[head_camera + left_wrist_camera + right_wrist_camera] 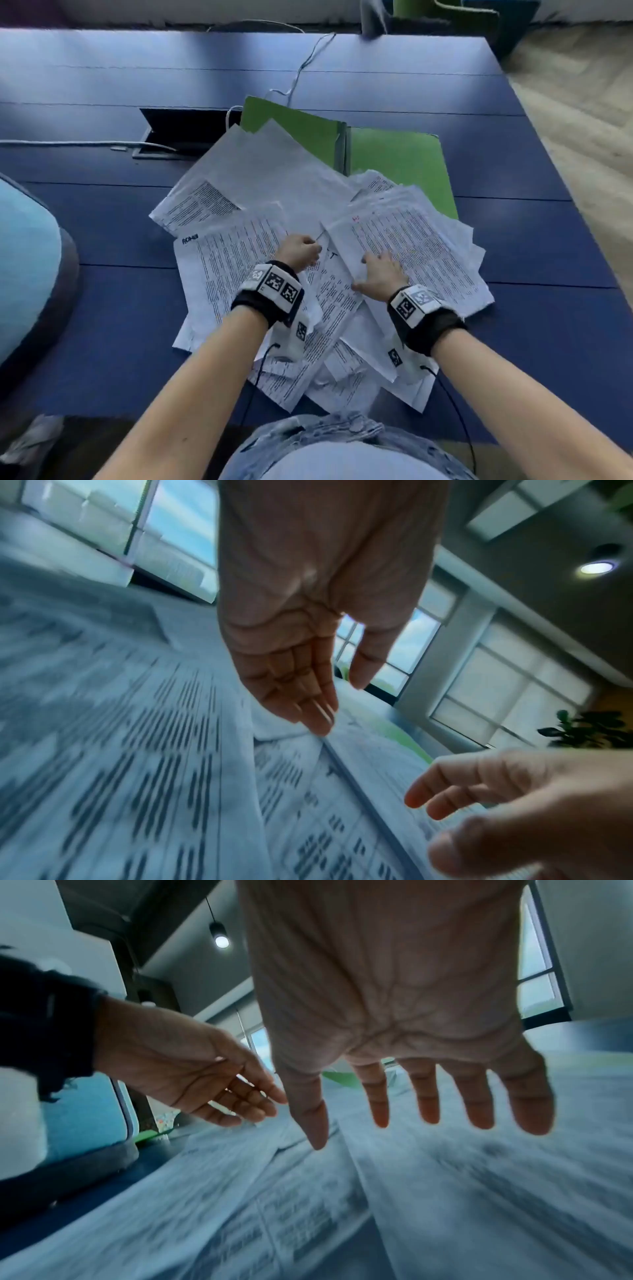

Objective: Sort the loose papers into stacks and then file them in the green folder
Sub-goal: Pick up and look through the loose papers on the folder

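Note:
Several loose printed papers [260, 178] lie in a messy, overlapping pile on the blue table [534, 246]. Behind the pile, the open green folder [397, 161] is partly covered by sheets. My left hand [313, 248] is over the middle of the pile, fingers together and pointing down, tips touching a sheet's edge [322, 731]; it holds nothing. Just to its right, my right hand [376, 265] hovers close over a text page [428, 240] with fingers [428, 1104] spread and straight. In the right wrist view, the left hand [212, 1085] shows at the left.
An open cable hatch [185, 133] with white cables [308, 65] sits in the table behind the pile on the left. A light-blue chair [27, 267] stands at the left edge. The table's right edge drops to a wood floor [582, 137].

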A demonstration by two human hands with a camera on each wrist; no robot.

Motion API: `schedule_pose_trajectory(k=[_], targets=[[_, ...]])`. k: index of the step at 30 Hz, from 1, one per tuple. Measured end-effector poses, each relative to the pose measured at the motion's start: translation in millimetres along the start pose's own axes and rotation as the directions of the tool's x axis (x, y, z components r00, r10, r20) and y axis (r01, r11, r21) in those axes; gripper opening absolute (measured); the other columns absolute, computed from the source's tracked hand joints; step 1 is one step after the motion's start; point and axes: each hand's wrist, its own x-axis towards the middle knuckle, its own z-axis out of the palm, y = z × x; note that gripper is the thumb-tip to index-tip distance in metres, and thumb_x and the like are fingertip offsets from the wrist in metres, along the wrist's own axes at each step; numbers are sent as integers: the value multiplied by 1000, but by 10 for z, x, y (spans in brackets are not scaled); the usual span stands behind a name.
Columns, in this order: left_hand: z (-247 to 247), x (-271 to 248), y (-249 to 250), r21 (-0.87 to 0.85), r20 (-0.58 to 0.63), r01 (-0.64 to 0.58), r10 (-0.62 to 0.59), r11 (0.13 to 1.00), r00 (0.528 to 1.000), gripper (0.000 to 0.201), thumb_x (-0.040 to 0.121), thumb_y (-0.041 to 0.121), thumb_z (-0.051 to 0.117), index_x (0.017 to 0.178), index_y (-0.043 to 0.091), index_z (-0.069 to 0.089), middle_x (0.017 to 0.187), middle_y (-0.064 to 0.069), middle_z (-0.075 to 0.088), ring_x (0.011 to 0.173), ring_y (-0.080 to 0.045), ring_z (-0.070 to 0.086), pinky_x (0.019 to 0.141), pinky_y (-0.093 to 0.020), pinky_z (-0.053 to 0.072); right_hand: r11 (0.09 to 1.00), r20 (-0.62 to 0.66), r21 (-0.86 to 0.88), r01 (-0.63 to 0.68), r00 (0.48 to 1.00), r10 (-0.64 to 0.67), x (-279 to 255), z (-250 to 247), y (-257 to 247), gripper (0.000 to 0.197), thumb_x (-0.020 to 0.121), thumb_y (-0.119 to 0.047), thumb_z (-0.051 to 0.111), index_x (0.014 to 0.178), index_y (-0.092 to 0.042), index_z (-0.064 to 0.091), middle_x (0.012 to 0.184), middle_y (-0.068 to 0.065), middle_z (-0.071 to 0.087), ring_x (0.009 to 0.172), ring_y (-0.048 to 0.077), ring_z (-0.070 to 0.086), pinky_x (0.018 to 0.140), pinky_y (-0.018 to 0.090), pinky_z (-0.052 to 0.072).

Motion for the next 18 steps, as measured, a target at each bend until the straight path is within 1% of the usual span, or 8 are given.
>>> schedule_pose_trajectory(k=[3, 5, 7, 9, 11, 14, 16, 18], targets=[[138, 126, -67, -39, 51, 65, -63, 997, 997, 23, 90, 6, 48, 109, 3, 61, 88, -18, 61, 83, -24, 58, 62, -23, 39, 994, -22, -50, -99, 995, 98, -27, 128, 25, 81, 75, -44, 67, 137, -16, 22, 149, 21, 12, 137, 45, 15, 106, 58, 27], [247, 168, -80, -27, 102, 50, -47, 998, 994, 34, 91, 2, 45, 124, -1, 53, 111, -18, 60, 99, -23, 56, 73, -22, 39, 993, -84, -83, -84, 993, 77, -46, 166, 28, 81, 74, -46, 67, 136, -15, 24, 147, 22, 17, 134, 45, 20, 104, 55, 31], [332, 187, -33, -32, 114, 5, -1, 999, 993, 43, 89, -3, 43, 132, 0, 46, 125, -22, 55, 110, -29, 54, 81, -23, 41, 993, -147, -92, -70, 987, 56, -9, 141, 47, 76, 76, -45, 65, 133, -11, 28, 142, 22, 27, 129, 43, 28, 102, 49, 36], [420, 203, 6, -55, 100, -33, 38, 998, 994, 47, 86, -7, 43, 132, 1, 46, 124, -28, 54, 113, -38, 53, 86, -32, 44, 993, -177, -96, -61, 983, 43, 20, 107, 80, 72, 77, -43, 65, 131, -10, 32, 138, 21, 35, 126, 40, 34, 99, 45, 39], [506, 242, 12, -104, 89, -14, 24, 994, 996, 49, 84, -6, 43, 132, 2, 45, 115, -29, 56, 101, -41, 55, 85, -41, 46, 994, -181, -98, -46, 983, 27, 40, 88, 124, 64, 79, -42, 64, 127, -8, 37, 133, 19, 42, 122, 38, 39, 95, 42, 41], [573, 282, 74, -275, 31, 52, -46, 960, 998, 51, 88, 6, 50, 135, 9, 32, 111, -17, 55, 94, -25, 54, 84, -39, 47, 999, -225, -35, 8, 974, -16, 20, 20, 197, 34, 85, -32, 56, 106, -6, 49, 115, 17, 55, 106, 32, 51, 83, 35, 42], [588, 302, 128, -405, 59, 99, -82, 909, 995, 55, 90, 15, 54, 135, 14, 23, 108, -13, 51, 94, -24, 53, 78, -38, 48, 998, -259, 35, 45, 965, -35, -15, -21, 206, 14, 88, -24, 53, 88, -10, 47, 99, 15, 59, 89, 27, 53, 73, 30, 37], [588, 310, 159, -466, 77, 117, -91, 877, 993, 58, 89, 20, 58, 134, 18, 21, 108, -12, 49, 90, -26, 57, 75, -37, 51, 991, -275, 110, 83, 960, -50, -44, -23, 165, 12, 89, -18, 52, 83, -9, 49, 89, 14, 59, 80, 25, 53, 70, 30, 41]])
